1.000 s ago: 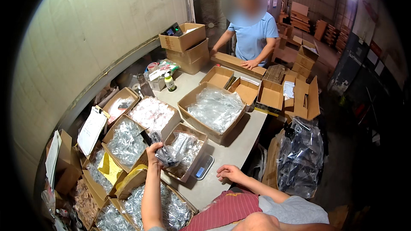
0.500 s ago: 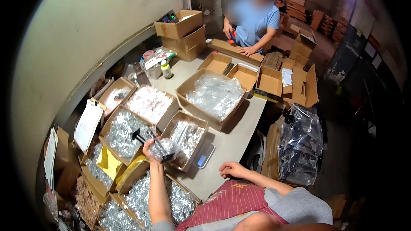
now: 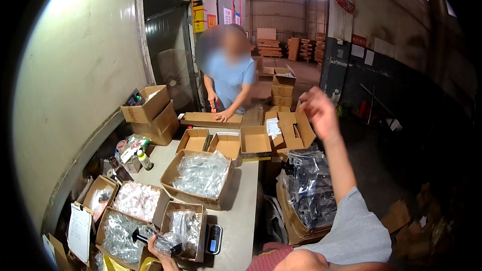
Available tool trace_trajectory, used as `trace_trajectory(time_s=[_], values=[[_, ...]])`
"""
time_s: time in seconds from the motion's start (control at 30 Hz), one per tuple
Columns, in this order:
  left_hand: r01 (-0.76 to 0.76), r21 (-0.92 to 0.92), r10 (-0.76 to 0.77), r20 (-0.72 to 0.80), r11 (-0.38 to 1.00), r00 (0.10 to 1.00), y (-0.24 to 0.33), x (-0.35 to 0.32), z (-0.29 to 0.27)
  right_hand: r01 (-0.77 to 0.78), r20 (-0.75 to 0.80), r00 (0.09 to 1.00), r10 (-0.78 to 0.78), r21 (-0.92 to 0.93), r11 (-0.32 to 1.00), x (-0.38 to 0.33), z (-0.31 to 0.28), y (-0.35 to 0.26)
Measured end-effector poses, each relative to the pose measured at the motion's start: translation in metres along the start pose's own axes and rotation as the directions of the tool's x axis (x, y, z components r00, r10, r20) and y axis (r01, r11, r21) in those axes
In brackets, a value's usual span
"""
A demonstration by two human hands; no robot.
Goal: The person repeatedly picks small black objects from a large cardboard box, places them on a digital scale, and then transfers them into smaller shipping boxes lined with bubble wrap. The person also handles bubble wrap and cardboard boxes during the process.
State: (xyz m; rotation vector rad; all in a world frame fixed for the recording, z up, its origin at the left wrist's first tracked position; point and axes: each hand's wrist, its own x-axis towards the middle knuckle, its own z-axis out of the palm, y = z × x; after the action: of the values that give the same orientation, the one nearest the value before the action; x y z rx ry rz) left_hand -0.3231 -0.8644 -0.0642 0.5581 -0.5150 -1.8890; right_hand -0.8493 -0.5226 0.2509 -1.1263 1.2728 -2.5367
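Observation:
At the lower left, my left hand (image 3: 159,255) is closed around a black part with flat ends (image 3: 138,236) together with a clear plastic bag (image 3: 163,243). It is held over the front edges of two cardboard boxes, one of small clear bags (image 3: 120,236) and one of silvery bagged pieces (image 3: 187,226). My right hand (image 3: 322,113) is raised at the right, somewhat blurred, its fingers loosely bent and apart with nothing visible in them. Beyond and below it stands a tall carton of black bagged parts (image 3: 309,180).
A small scale (image 3: 214,238) lies by the silvery box. Further up are a large box of clear bags (image 3: 201,174), a box of pale packets (image 3: 138,199) and shallow cardboard boxes (image 3: 255,140). Across the table a co-worker (image 3: 228,83) presses on flat cardboard with a red tool in hand.
My right hand has risen from near my body to the upper right. My view has tilted up and turned right. My left hand keeps hold of the black part and bag.

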Motion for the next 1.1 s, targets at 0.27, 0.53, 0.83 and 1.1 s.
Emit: trace_trajectory(time_s=[0.27, 0.53, 0.83, 1.1], values=[[0.031, -0.022, -0.030, 0.033, 0.999, 0.999, 0.001, -0.004, -0.001, -0.365, 0.172, 0.903, 0.393, -0.174, 0.915, -0.054, 0.016, 0.033], [0.037, -0.008, -0.037, 0.021, 0.999, 0.999, 0.002, -0.001, -0.001, -0.651, 0.484, 0.277, 0.830, -0.540, 0.533, -0.214, 0.020, 0.209], [0.040, -0.039, -0.040, 0.014, 0.998, 0.999, 0.006, 0.000, -0.012, -0.452, 0.621, -0.034, 0.783, -0.709, 0.542, -0.309, 0.066, 0.225], [0.082, -0.126, -0.070, 0.102, 0.989, 0.992, 0.006, -0.006, -0.005, -0.609, 0.594, -0.078, 0.801, -0.665, 0.434, -0.322, 0.054, 0.234]])
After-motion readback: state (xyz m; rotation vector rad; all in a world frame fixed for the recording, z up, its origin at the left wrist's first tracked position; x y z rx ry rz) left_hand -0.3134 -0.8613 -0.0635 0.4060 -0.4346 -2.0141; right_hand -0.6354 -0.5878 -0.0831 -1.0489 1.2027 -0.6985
